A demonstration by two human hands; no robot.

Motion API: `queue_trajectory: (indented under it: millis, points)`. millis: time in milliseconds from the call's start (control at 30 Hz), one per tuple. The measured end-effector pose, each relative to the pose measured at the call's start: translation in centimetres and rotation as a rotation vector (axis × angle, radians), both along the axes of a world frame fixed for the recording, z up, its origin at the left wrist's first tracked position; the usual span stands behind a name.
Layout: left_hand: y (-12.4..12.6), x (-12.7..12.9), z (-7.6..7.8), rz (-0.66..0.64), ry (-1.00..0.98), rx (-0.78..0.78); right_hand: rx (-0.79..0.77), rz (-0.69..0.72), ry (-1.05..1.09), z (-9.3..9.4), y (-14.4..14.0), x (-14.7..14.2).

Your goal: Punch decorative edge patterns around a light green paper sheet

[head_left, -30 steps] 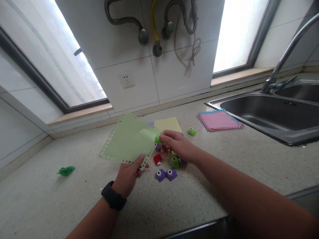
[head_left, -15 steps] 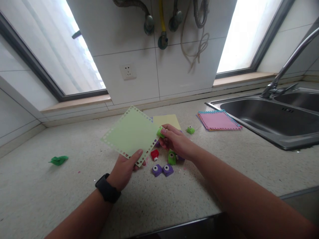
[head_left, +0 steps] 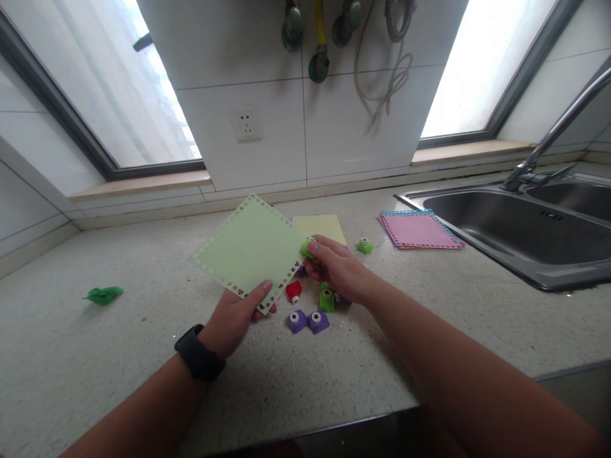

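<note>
My left hand (head_left: pixel 241 313) is closed on the near corner of a light green sheet of paper (head_left: pixel 251 245), thumb on top. Small shapes, hearts and stars among them, are cut along the sheet's edges. At the sheet's right corner, my right hand (head_left: pixel 334 264) pinches a green craft punch (head_left: pixel 307 247); whether the paper sits in its slot I cannot tell. Below lie a red punch (head_left: pixel 293 291), another green punch (head_left: pixel 327 298) and two purple punches (head_left: pixel 308 320). A further green punch (head_left: pixel 365 246) rests beyond my right hand. More purple pieces are partly hidden under that hand.
A pale yellow sheet (head_left: pixel 319 228) lies behind the hands. To the right, a stack of punched coloured paper (head_left: pixel 421 229) is beside the steel sink (head_left: pixel 496 222) with its faucet (head_left: pixel 548 133). A crumpled green item (head_left: pixel 104 295) is at the left on the speckled counter (head_left: pixel 143 356).
The camera view has shifted slightly. Both hands keep their hold on the green sheet and the green punch, with hardly any movement between them.
</note>
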State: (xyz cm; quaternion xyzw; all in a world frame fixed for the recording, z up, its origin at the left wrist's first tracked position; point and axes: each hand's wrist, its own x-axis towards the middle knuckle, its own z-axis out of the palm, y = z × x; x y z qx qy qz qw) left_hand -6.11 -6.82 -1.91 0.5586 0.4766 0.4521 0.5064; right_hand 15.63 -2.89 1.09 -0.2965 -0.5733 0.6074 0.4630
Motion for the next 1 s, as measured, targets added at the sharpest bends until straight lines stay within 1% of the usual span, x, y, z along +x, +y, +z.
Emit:
queue_trajectory:
  millis: [533,1000]
  points:
    - [-0.14,0.19,0.31,0.004,0.026,-0.002,0.028,0.025,0.038,-0.38,0.19,-0.12]
    - [-0.42,0.16,0.51,0.011,0.003,-0.015,-0.014,0.018,0.061,-0.14,0.14,-0.26]
